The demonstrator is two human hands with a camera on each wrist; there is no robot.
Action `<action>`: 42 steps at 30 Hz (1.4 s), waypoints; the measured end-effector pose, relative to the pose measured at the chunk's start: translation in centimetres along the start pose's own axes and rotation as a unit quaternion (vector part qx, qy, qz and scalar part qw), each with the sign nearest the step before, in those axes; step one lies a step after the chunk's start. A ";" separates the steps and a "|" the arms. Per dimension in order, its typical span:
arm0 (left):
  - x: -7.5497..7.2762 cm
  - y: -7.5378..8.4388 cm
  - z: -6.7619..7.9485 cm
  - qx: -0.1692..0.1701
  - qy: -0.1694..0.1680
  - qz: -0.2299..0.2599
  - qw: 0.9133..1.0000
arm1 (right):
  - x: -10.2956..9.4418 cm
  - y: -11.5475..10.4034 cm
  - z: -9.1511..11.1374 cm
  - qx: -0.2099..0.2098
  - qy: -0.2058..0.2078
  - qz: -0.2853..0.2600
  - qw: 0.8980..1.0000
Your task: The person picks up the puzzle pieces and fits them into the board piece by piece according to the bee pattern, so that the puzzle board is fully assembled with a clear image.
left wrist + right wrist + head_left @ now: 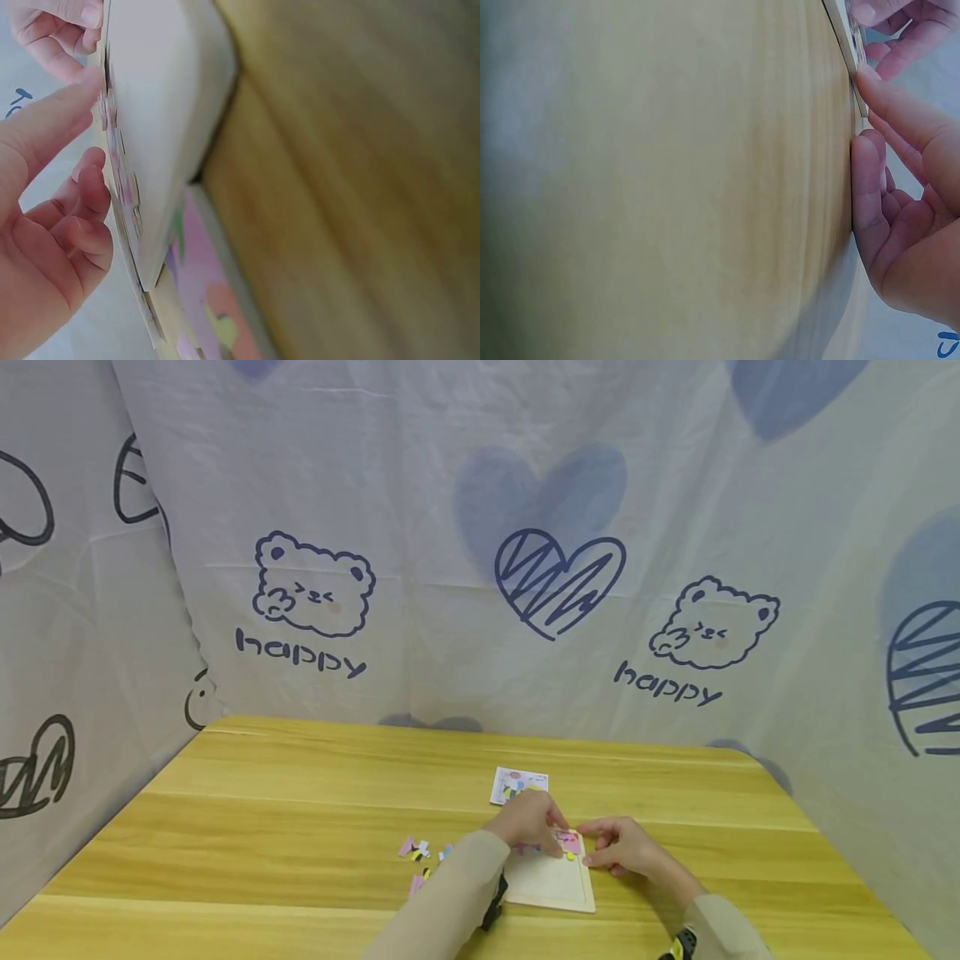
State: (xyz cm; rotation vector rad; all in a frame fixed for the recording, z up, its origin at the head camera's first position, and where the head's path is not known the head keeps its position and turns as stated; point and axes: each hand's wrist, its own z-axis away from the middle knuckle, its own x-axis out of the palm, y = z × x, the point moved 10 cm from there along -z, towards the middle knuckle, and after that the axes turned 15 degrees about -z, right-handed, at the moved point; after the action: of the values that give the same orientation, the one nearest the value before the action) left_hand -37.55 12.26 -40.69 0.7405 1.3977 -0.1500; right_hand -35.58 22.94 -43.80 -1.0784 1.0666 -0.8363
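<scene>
A pale wooden puzzle tray [551, 889] lies flat on the table, with pink picture pieces [572, 842] along its far side. My left hand [528, 820] reaches over that far side. In the left wrist view its extended finger [56, 120] touches the row of pieces, while the other fingers bend loosely and hold nothing visible. At the right edge is my right hand [632, 850]. Its thumb [889, 97] presses against the tray's rim, and another finger reaches the far right corner. The left hand and forearm hide part of the tray.
Several loose puzzle pieces [416, 850] lie on the wooden table [262, 835] left of the tray, partly behind the left sleeve. Beyond the left hand lies a small picture card [517, 777]. A printed cloth [435, 635] hangs behind the table.
</scene>
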 end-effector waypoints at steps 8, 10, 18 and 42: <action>0.6 0.4 -0.2 -0.005 -0.012 -0.016 1.000 | 0.0 0.0 -0.1 -0.006 -0.005 -0.001 1.000; 0.5 0.5 -0.4 -0.003 -0.009 -0.031 0.999 | 0.0 0.0 -0.2 -0.007 -0.006 -0.001 1.000; 0.4 0.3 -0.2 -0.020 -0.007 -0.033 0.999 | 0.0 -0.1 -0.2 -0.007 -0.006 0.001 1.000; 0.2 1.0 0.0 -0.005 -0.018 -0.062 0.998 | 0.1 -0.1 0.0 -0.002 -0.010 -0.006 1.000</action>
State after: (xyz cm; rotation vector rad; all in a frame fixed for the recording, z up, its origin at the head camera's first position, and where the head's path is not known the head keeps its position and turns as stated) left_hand -36.97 13.13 -40.51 0.6404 1.4094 -0.2517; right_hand -35.56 22.79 -43.75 -1.0950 1.0463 -0.8333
